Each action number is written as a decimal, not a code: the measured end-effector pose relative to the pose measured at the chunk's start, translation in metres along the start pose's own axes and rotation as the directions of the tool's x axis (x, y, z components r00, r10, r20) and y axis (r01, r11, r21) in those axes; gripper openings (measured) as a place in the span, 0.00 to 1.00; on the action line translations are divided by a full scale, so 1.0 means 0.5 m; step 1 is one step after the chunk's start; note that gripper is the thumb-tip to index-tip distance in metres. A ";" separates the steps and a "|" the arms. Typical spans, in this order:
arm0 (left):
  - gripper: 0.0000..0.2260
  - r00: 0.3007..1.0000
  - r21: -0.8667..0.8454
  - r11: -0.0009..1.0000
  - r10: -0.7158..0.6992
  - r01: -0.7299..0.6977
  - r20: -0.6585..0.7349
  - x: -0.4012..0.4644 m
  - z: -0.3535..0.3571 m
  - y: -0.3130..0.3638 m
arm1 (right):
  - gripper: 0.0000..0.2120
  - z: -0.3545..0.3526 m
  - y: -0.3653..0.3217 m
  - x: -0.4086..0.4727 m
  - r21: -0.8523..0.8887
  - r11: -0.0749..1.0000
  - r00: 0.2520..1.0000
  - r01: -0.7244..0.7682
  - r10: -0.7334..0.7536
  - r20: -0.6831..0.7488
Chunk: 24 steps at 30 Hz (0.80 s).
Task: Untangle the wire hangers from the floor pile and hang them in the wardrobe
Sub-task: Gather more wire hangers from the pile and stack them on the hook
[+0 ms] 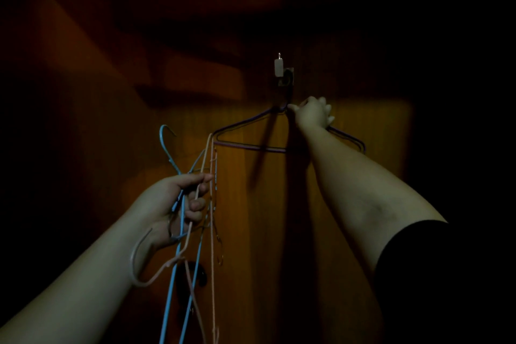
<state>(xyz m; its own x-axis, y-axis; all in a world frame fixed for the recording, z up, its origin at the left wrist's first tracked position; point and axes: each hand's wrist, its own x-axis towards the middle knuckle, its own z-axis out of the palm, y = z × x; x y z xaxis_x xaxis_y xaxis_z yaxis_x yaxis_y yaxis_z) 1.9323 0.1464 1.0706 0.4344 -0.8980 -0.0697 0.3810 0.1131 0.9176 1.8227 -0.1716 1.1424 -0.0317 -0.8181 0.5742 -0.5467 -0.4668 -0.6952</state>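
Dim orange-brown wood fills the view, a wardrobe panel [321, 204] lit in a patch at the middle and falling to black at the edges. High on it sits a small wall hook [280, 67] on a dark plate. A purple wire hanger [245, 147] hangs from that hook, its neck running down from the plate and its bar lying level across the panel. The right hand [311, 113] reaches up to the hanger's neck just below the hook, fingers curled round the wire where the two shoulders meet; the hanger's right shoulder passes behind the forearm. Lower and to the left, the left hand [178, 204] has its grip closed round a bundle of hangers [195, 246], thumb and fingers wrapped over several wires. A blue hanger [167, 145] sticks its hook up above this hand, while pale pink and orange wires trail down past the wrist to the bottom edge. The bundle's upper end comes close beside the purple hanger's left tip.
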 end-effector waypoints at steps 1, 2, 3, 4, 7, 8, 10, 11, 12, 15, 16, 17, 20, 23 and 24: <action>0.07 1.000 0.000 1.000 -0.004 0.004 -0.001 0.000 -0.002 0.000 | 0.18 -0.001 0.000 -0.003 0.005 1.000 1.000 -0.001 0.002 -0.009; 0.07 1.000 0.000 1.000 -0.009 0.009 -0.005 0.000 -0.005 0.000 | 0.19 -0.002 0.001 -0.007 0.016 1.000 1.000 0.002 -0.002 -0.020; 0.07 1.000 0.004 1.000 -0.012 0.012 -0.009 0.001 -0.008 -0.001 | 0.20 -0.004 0.004 -0.014 0.038 0.999 0.999 0.005 -0.003 -0.033; 0.08 1.000 0.009 1.000 -0.014 0.014 -0.011 0.002 -0.012 -0.003 | 0.21 -0.006 0.007 -0.024 0.071 0.997 0.999 0.000 0.004 -0.047; 0.08 1.000 0.014 0.999 -0.029 0.029 -0.007 0.001 -0.029 -0.010 | 0.22 -0.010 0.018 -0.076 0.205 0.977 0.996 -0.062 0.074 -0.051; 0.08 0.999 0.012 0.999 -0.037 0.037 -0.003 0.002 -0.037 -0.013 | 0.21 -0.010 0.024 -0.100 0.249 0.966 0.995 -0.078 0.090 -0.038; 0.07 0.999 0.011 0.999 -0.049 0.049 0.000 0.003 -0.048 -0.022 | 0.19 -0.009 0.039 -0.152 0.352 0.932 0.996 -0.080 0.086 -0.003; 0.07 0.999 0.016 0.999 -0.050 0.050 -0.004 0.003 -0.053 -0.027 | 0.17 -0.010 0.046 -0.184 0.403 0.912 0.997 -0.076 0.073 0.024; 0.07 0.999 0.024 0.998 -0.050 0.051 -0.011 0.004 -0.056 -0.032 | 0.16 -0.012 0.052 -0.219 0.438 0.895 0.996 -0.086 0.065 0.063; 0.08 0.997 0.026 0.997 -0.075 0.076 -0.029 0.008 -0.065 -0.049 | 0.16 -0.022 0.055 -0.343 0.465 0.868 0.970 -0.175 0.070 0.234; 0.09 0.995 0.028 0.995 -0.093 0.094 -0.032 0.011 -0.068 -0.057 | 0.16 -0.026 0.053 -0.388 0.459 0.866 0.950 -0.200 0.056 0.308; 0.09 0.993 0.038 0.993 -0.111 0.113 -0.036 0.015 -0.071 -0.064 | 0.17 -0.029 0.049 -0.434 0.452 0.865 0.920 -0.218 0.028 0.391; 0.09 0.987 0.087 0.984 -0.153 0.156 -0.048 0.026 -0.081 -0.091 | 0.17 -0.026 0.033 -0.567 0.428 0.875 0.791 -0.228 -0.090 0.606; 0.09 0.983 0.048 0.982 -0.183 0.184 -0.014 0.016 -0.080 -0.111 | 0.15 -0.015 0.021 -0.663 0.456 0.849 0.681 -0.269 -0.167 0.713; 0.09 0.981 0.048 0.980 -0.193 0.192 -0.001 0.011 -0.078 -0.115 | 0.14 -0.012 0.021 -0.682 0.460 0.836 0.657 -0.299 -0.170 0.735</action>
<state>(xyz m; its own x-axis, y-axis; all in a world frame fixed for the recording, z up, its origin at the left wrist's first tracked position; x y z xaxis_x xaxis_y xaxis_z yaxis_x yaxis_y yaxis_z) 1.9446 0.1517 1.0020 0.3540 -0.9024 -0.2457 0.4178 -0.0825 0.9048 1.8228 0.1047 0.9420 0.6870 -0.7047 0.1773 -0.0625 -0.3004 -0.9518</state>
